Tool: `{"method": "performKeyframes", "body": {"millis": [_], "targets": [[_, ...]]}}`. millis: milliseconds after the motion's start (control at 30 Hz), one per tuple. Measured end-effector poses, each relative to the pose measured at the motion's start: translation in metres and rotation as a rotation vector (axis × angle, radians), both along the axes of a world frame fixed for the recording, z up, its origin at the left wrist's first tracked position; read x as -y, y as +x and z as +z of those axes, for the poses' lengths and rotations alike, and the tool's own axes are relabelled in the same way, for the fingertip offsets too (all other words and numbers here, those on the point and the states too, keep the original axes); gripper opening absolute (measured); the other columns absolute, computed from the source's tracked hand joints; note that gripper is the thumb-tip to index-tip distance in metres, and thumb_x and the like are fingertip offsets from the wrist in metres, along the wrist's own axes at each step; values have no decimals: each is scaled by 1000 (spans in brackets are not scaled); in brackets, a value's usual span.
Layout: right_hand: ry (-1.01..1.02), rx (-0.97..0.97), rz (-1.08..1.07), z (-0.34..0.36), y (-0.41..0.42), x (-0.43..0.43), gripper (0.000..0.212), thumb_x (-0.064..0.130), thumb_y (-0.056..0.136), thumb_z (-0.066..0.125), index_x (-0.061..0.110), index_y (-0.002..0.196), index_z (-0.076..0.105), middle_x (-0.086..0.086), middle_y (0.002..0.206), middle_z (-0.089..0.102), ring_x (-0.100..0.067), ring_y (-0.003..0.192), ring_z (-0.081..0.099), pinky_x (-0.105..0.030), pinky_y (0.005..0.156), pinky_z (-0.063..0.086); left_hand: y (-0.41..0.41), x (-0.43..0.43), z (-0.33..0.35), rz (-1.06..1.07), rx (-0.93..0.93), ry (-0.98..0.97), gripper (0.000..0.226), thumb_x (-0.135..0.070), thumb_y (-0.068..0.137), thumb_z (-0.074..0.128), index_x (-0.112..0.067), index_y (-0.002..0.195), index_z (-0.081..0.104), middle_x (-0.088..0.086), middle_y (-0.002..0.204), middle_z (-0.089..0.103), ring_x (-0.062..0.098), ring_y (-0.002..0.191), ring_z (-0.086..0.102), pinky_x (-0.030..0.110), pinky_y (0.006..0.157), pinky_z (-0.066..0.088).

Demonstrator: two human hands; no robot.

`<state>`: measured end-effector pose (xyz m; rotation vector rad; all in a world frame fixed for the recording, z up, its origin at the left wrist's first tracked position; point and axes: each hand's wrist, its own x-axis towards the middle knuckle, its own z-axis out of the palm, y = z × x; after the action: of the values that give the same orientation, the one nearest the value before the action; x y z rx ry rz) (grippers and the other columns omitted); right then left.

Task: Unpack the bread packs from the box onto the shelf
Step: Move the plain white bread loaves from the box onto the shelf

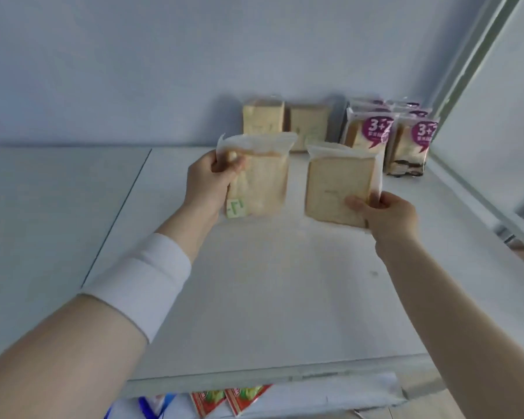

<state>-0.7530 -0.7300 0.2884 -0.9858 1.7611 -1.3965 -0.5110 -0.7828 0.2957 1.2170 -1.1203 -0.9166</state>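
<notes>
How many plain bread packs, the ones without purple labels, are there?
4. The left hand holds one pack, the right hand another pack; two more packs stand side by side at the back of the shelf, left of the purple-labelled packs. Others may be hidden.

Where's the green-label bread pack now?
Head view: green-label bread pack held by the left hand over the shelf, beside the plain pack in the right hand.

I see a plain pale blue-grey wall (133, 55) from 9 to 1 o'clock. A grey metal upright (478, 62) slants down at 2 o'clock, beside a white side panel (505, 140). The white shelf (254, 297) spreads below, with a dark seam (118, 213) at 9 o'clock. Light is soft and even.
</notes>
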Motion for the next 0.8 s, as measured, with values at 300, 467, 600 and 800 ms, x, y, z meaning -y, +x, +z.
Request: {"method": "performKeyframes", "body": {"millis": [300,467,600,800], "targets": [[-83,-93,-46,-29,13,185,25,23,73,76,13,75,54,2,67,51,-17,70,47,-28,66,40,-15,164,-30,3,-58,-22,12,-20,77,70,-23,75,58,-1,75,58,18,75,54,35,69,46],[-176,-99,-173,-44,17,230,41,20,73,77,19,104,50,12,85,58,-8,81,54,-23,78,47,-26,210,-48,115,-36,-109,19,-24,75,71,-25,70,53,-7,67,50,7,64,46,18,60,40],[-187,-192,-233,-55,23,237,43,25,75,75,11,112,58,2,101,64,-12,95,58,-24,90,45,-32,217,-56,182,75,-156,22,-30,73,73,-24,79,52,-4,83,53,4,72,47,15,66,40],[-90,-422,-123,-44,30,213,71,18,84,66,9,143,28,-6,145,38,-20,134,35,-24,109,24,-28,201,-40,303,259,-176,67,-27,75,74,-5,129,40,6,117,45,19,104,49,28,95,43]]}}
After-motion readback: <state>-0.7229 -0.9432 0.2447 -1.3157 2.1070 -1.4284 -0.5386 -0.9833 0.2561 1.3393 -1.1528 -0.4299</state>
